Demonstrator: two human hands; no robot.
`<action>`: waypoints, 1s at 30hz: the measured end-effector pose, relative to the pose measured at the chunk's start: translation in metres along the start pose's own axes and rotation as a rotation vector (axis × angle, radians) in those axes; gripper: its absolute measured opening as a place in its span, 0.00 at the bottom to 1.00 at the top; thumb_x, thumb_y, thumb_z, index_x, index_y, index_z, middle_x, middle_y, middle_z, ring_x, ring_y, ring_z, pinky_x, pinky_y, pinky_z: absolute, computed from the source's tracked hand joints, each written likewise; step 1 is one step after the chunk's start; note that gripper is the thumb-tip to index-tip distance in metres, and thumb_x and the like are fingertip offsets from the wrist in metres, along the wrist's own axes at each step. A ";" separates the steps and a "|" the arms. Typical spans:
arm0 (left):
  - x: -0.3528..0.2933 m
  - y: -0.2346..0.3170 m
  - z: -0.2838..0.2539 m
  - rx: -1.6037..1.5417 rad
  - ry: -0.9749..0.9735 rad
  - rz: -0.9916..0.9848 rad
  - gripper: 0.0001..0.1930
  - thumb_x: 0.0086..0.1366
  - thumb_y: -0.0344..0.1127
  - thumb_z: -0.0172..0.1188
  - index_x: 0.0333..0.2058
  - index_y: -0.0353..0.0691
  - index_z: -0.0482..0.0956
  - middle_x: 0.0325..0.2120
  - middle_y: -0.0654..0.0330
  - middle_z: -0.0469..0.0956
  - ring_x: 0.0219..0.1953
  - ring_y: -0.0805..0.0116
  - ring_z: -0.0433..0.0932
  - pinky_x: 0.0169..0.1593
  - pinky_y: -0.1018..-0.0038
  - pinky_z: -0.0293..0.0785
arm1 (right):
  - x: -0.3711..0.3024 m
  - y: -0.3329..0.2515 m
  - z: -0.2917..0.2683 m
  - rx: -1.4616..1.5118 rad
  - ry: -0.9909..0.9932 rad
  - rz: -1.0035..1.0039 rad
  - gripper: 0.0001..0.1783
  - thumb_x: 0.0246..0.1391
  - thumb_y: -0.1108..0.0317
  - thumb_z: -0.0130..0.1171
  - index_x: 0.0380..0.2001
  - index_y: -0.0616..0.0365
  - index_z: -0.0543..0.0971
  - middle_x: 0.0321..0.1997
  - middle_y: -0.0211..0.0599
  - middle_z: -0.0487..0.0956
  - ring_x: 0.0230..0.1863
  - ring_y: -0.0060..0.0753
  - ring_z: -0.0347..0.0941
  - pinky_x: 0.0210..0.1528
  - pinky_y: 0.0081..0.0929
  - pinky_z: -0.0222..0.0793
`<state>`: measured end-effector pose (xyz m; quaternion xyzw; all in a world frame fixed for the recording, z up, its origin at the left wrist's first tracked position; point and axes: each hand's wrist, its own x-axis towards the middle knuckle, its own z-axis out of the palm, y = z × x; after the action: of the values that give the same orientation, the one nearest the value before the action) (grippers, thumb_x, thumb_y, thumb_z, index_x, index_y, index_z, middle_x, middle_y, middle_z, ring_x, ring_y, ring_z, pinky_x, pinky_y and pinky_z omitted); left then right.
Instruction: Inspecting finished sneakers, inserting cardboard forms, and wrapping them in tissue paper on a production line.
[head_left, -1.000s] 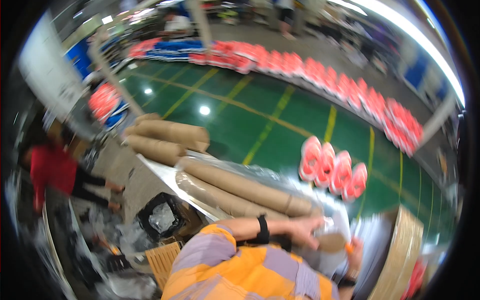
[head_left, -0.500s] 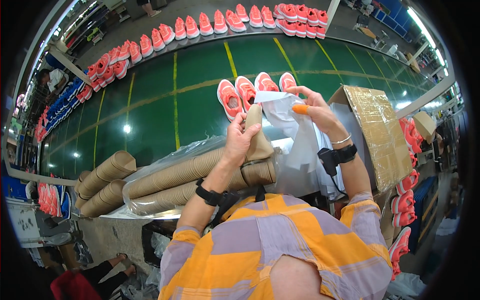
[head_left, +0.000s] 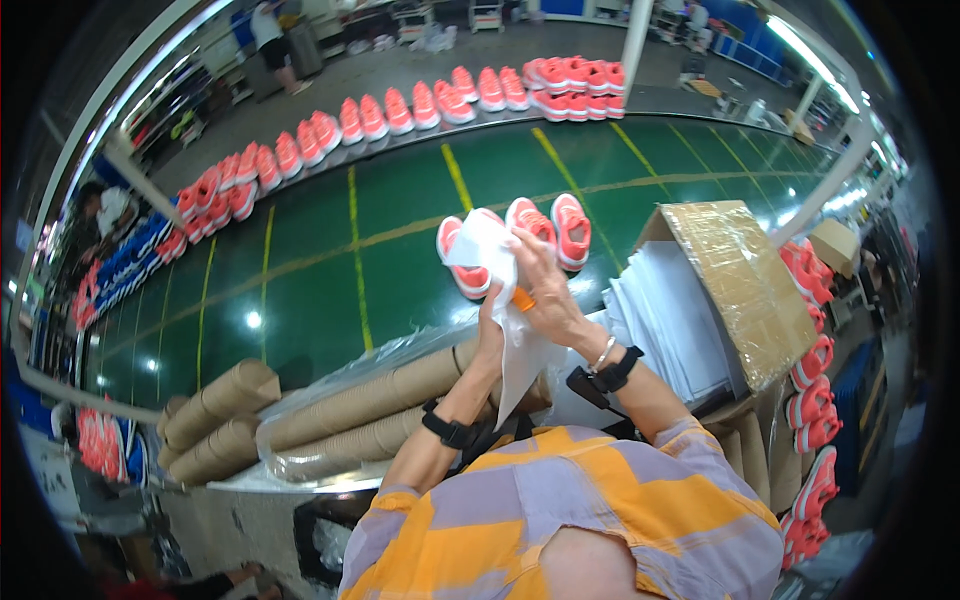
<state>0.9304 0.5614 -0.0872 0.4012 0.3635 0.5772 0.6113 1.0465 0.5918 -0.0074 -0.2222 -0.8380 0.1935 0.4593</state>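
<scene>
A white sheet of tissue paper (head_left: 483,243) is between my two hands, its loose end hanging down toward my shirt. My left hand (head_left: 489,330) is closed beneath it; the brown cardboard shoe insert seen there earlier is now covered by the sheet. From the right, my right hand (head_left: 545,292) presses the tissue against it, an orange finger cot (head_left: 522,299) on one finger. Just beyond the hands stand coral running shoes with white soles: a left one (head_left: 463,266) partly behind the tissue, a middle one (head_left: 528,218) and a right one (head_left: 571,232).
Stacks of nested brown cardboard inserts (head_left: 345,415) lie in clear plastic at the near left. A carton (head_left: 745,290) with white tissue sheets (head_left: 665,320) stands at right. Coral shoes (head_left: 395,110) line the far edge of the green conveyor belt (head_left: 310,280). More shoes (head_left: 815,425) hang at right.
My right hand has moved left with the tissue, bringing it onto the insert in my left hand. The insert is now covered. The view has tilted up slightly.
</scene>
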 end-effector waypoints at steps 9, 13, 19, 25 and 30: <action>-0.031 0.041 0.003 1.003 -0.673 0.255 0.24 0.60 0.43 0.62 0.47 0.30 0.72 0.40 0.50 0.78 0.41 0.56 0.78 0.47 0.66 0.72 | 0.023 0.022 -0.069 0.008 -0.436 -0.056 0.37 0.38 0.65 0.72 0.52 0.54 0.65 0.52 0.45 0.66 0.51 0.47 0.66 0.53 0.38 0.64; -0.023 0.023 0.049 1.259 -1.130 -0.229 0.47 0.51 0.47 0.71 0.63 0.31 0.56 0.52 0.43 0.71 0.56 0.53 0.69 0.61 0.65 0.61 | 0.046 0.017 -0.101 -0.195 0.072 -0.227 0.32 0.36 0.67 0.71 0.42 0.54 0.63 0.39 0.43 0.64 0.42 0.49 0.66 0.43 0.39 0.65; 0.020 -0.004 0.079 -0.702 -0.405 -0.224 0.28 0.65 0.39 0.52 0.61 0.33 0.59 0.57 0.53 0.68 0.61 0.60 0.65 0.63 0.65 0.60 | 0.035 -0.006 -0.066 0.126 0.592 -0.078 0.37 0.41 0.60 0.73 0.48 0.56 0.61 0.44 0.42 0.64 0.44 0.39 0.65 0.45 0.34 0.66; 0.056 0.077 0.088 -0.768 -0.141 -0.135 0.26 0.61 0.30 0.50 0.58 0.32 0.61 0.56 0.49 0.68 0.58 0.53 0.68 0.63 0.57 0.62 | 0.015 -0.011 -0.070 0.185 0.866 0.112 0.44 0.42 0.59 0.74 0.56 0.55 0.57 0.50 0.41 0.64 0.53 0.32 0.64 0.52 0.32 0.64; 0.075 0.055 0.078 -0.373 -0.228 -0.019 0.21 0.62 0.28 0.51 0.55 0.38 0.65 0.49 0.56 0.72 0.52 0.61 0.73 0.55 0.63 0.72 | 0.004 -0.023 -0.089 0.066 0.734 0.084 0.39 0.45 0.58 0.71 0.56 0.55 0.61 0.59 0.45 0.63 0.60 0.41 0.62 0.59 0.36 0.60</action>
<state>0.9843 0.6317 -0.0037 0.3403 0.1826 0.5795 0.7177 1.1159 0.5860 0.0524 -0.2963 -0.6011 0.1465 0.7277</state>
